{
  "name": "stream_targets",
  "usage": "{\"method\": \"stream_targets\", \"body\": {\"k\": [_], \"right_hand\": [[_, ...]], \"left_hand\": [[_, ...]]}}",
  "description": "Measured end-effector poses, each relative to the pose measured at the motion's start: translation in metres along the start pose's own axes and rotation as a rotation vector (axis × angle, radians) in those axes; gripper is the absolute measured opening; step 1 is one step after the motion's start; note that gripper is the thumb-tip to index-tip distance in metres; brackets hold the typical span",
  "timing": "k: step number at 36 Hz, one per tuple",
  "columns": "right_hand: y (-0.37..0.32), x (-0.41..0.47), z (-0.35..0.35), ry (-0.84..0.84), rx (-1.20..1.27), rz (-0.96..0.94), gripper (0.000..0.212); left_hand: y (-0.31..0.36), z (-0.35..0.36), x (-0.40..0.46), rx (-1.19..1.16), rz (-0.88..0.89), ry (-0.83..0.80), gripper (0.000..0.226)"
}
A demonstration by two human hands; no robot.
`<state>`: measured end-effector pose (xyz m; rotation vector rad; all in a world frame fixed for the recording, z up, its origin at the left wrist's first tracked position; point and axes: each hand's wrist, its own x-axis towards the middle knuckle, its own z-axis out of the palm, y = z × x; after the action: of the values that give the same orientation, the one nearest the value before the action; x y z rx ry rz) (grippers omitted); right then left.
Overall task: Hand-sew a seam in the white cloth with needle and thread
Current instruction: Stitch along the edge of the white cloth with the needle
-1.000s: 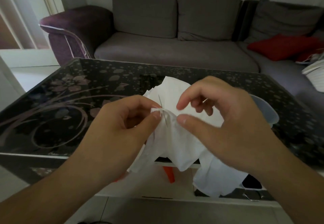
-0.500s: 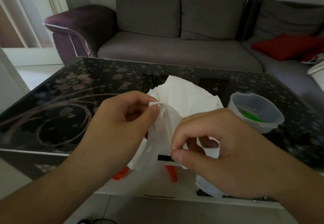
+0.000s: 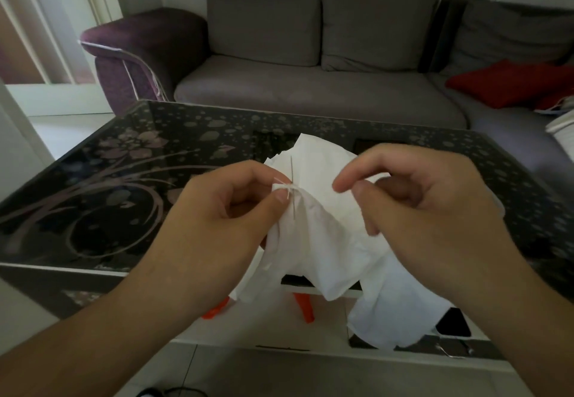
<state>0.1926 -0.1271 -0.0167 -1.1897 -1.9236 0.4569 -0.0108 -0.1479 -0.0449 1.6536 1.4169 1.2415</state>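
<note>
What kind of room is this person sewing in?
Most likely a home living room: a grey sofa with a red cushion stands behind a dark, flower-patterned glass coffee table, over which the hands work the white cloth.

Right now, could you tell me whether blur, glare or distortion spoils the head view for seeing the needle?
Head view: the needle reads thin but sharp against the white cloth; the right hand is slightly soft; wide-angle bending bows the table edges; daylight reflects faintly off its glossy top.
</note>
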Motion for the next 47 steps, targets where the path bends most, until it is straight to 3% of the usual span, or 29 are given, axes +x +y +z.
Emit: {"method": "stream_targets", "body": {"k": [3,6,13,21,24,28,31,41,47], "right_hand": [[-0.001,0.006,0.008,0.036,-0.01,0.061,0.023],[-0.001,0.011,0.011,-0.042,0.055,0.161,0.014],[-0.005,0.012,0.022,-0.257,0.489,0.334,0.011],[0.004,0.014,0.018,-0.152,0.599,0.343,0.009],[0.005,0.015,0.014,-0.143,0.602,0.337,0.02],[0.006,0.014,0.012,-0.098,0.649,0.335,0.008],[0.005,0.012,0.012,-0.072,0.683,0.341,0.019],[0.0,0.011,0.008,0.079,0.701,0.346,0.011],[-0.003,0.01,0.007,0.061,0.589,0.32,0.01]], "left_hand": [[0.0,-0.001,-0.002,-0.001,0.007,-0.012,0.014],[0.003,0.0,-0.003,-0.023,0.01,-0.034,0.014],[0.006,0.002,-0.003,-0.023,0.037,-0.13,0.015],[0.007,0.005,-0.001,-0.03,-0.008,-0.158,0.016],[0.007,0.005,-0.001,-0.035,-0.031,-0.177,0.017],[0.006,0.006,-0.002,-0.008,-0.044,-0.174,0.016],[0.005,0.005,-0.003,-0.032,-0.053,-0.18,0.016],[0.004,0.004,-0.003,-0.052,-0.063,-0.181,0.014],[0.006,0.003,-0.003,-0.103,-0.079,-0.185,0.014]]}}
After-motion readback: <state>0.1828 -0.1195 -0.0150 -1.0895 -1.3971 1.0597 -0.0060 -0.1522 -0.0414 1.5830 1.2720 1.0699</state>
